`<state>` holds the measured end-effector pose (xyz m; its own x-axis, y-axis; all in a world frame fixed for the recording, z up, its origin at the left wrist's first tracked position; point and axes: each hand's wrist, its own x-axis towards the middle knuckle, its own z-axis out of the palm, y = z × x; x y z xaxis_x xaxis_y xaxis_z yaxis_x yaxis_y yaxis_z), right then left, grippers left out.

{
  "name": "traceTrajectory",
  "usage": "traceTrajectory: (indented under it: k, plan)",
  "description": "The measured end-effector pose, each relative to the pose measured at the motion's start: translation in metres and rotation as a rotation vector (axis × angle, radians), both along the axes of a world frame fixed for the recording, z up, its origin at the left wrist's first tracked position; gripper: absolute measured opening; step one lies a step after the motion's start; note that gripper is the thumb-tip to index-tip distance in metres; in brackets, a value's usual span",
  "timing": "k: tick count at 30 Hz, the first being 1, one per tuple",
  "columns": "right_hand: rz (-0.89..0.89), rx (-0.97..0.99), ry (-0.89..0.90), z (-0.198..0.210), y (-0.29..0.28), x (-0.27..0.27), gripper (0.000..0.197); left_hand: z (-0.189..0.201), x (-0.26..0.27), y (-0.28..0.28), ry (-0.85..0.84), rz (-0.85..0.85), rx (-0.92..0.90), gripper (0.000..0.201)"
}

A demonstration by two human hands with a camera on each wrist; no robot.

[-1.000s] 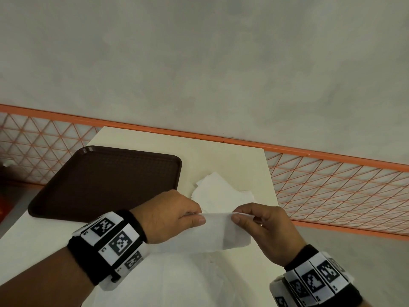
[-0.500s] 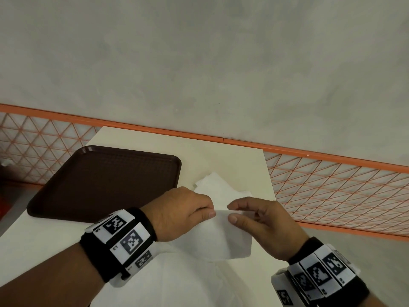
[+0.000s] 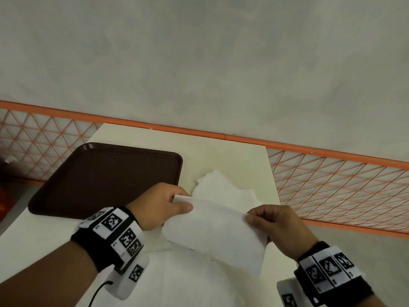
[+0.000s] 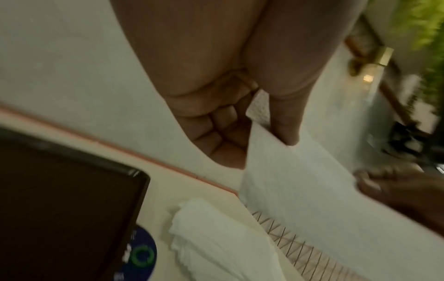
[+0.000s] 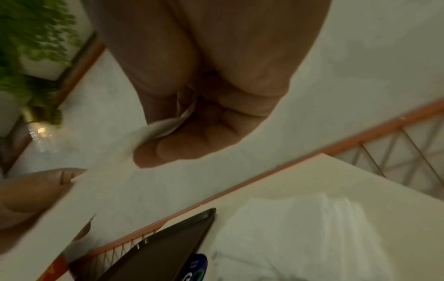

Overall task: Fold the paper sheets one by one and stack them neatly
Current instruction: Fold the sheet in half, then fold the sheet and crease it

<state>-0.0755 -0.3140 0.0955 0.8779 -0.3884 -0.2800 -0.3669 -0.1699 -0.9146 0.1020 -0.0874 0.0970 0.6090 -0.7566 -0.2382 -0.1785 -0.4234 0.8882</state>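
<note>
The left hand (image 3: 162, 203) pinches the upper left corner of a white paper sheet (image 3: 218, 231) between thumb and curled fingers; in the left wrist view the thumb (image 4: 284, 123) lies flat on the sheet's edge. The right hand (image 3: 280, 227) pinches the sheet's right edge the same way, and the right wrist view shows paper caught between its thumb and closed fingers (image 5: 192, 144), though the blur there makes the exact hold hard to read. Between the two hands the sheet is held in the air above the table (image 3: 221, 151), its top edge stretched across and the rest hanging down toward the person.

Behind the held sheet, more white paper (image 3: 218, 185) lies loosely on the cream table top, just right of a dark brown tray (image 3: 106, 176). Both wrists wear black bands with printed square markers. Beyond the table runs an orange lattice railing (image 3: 332, 185) below a plain pale wall.
</note>
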Motion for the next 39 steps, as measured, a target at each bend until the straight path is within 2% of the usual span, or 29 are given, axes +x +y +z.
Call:
traceTrajectory:
  k: [2,3,7,9,11,14,17,19,23,27,30,32,35,39]
  plan:
    - [-0.036,0.036,0.049,-0.015,-0.004,-0.002,0.014,-0.011,0.000,-0.006,0.144,0.105,-0.038,0.011]
    - [-0.059,0.037,0.066,-0.022,-0.007,-0.002,0.014,-0.018,0.001,-0.009,0.155,0.153,-0.035,0.011]
    - [-0.191,0.018,0.100,-0.050,-0.029,0.014,0.016,-0.050,0.008,-0.023,0.053,0.343,0.089,0.012]
    - [-0.295,0.018,0.107,-0.062,-0.044,0.029,0.015,-0.063,0.011,-0.026,0.029,0.382,0.146,0.012]
    - [-0.356,0.000,0.120,-0.072,-0.057,0.046,0.012,-0.076,0.011,-0.026,-0.011,0.293,0.246,0.009]
    - [-0.363,-0.110,0.168,-0.085,-0.070,0.073,0.013,-0.086,0.002,-0.028,-0.112,0.052,0.421,0.012]
    - [-0.326,-0.352,0.269,-0.099,-0.076,0.094,0.013,-0.091,-0.008,-0.036,-0.259,-0.187,0.594,0.027]
    - [-0.254,-0.530,0.363,-0.109,-0.076,0.102,0.012,-0.094,-0.015,-0.040,-0.300,-0.324,0.676,0.035]
    - [-0.181,-0.655,0.523,-0.125,-0.072,0.108,0.008,-0.107,-0.029,-0.045,-0.389,-0.535,0.818,0.049]
    - [-0.196,-0.735,0.519,-0.129,-0.068,0.104,0.042,-0.116,-0.037,-0.048,-0.508,-0.556,0.872,0.053]
    - [-0.239,-0.794,0.428,-0.121,-0.059,0.095,0.054,-0.119,-0.039,-0.049,-0.533,-0.554,0.902,0.049]
    - [-0.225,-0.798,0.339,-0.115,-0.047,0.083,0.052,-0.119,-0.040,-0.050,-0.537,-0.562,0.905,0.044]
    - [-0.097,-0.751,0.225,-0.111,-0.014,0.056,0.039,-0.121,-0.043,-0.048,-0.533,-0.543,0.883,0.037]
    - [0.083,-0.613,0.194,-0.116,0.030,0.025,0.015,-0.123,-0.048,-0.042,-0.465,-0.427,0.812,0.037]
